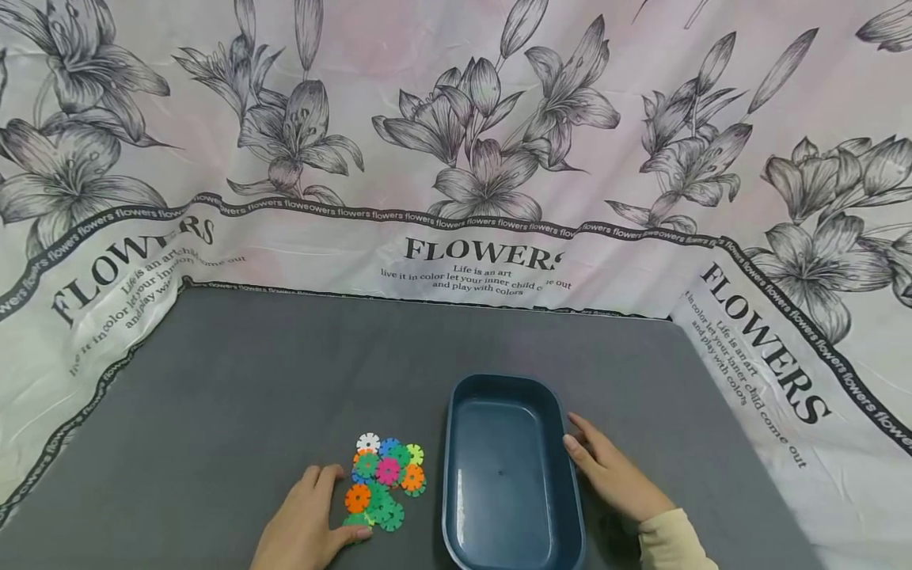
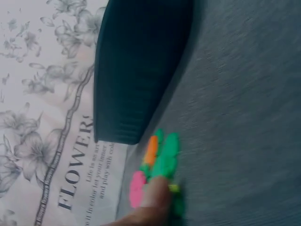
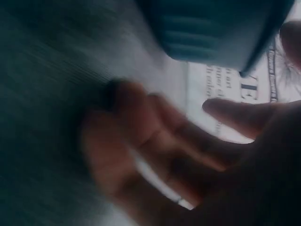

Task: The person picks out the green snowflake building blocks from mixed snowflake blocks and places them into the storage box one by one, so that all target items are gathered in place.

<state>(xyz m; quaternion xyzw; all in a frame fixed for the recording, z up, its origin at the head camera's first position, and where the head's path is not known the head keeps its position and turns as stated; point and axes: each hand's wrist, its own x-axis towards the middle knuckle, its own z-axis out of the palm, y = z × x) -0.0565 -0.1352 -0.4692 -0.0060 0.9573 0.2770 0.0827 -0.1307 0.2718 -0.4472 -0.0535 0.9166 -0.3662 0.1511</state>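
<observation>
Blue tray (image 1: 502, 475), colourful discs (image 1: 387, 472), cloth (image 1: 492, 277) reading "FLOWERS"

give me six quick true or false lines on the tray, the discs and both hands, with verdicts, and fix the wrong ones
1. In the head view, the blue tray stands right of the colourful discs. True.
2. Discs fill the tray. False: none show inside it.
3. The left hand is at the discs. True.
4. All the discs are green. False: orange, pink, blue, yellow and white ones show too.
5. The tray is round. False: it is a rounded rectangle.
6. The right hand is by the tray's right side. True.
</observation>
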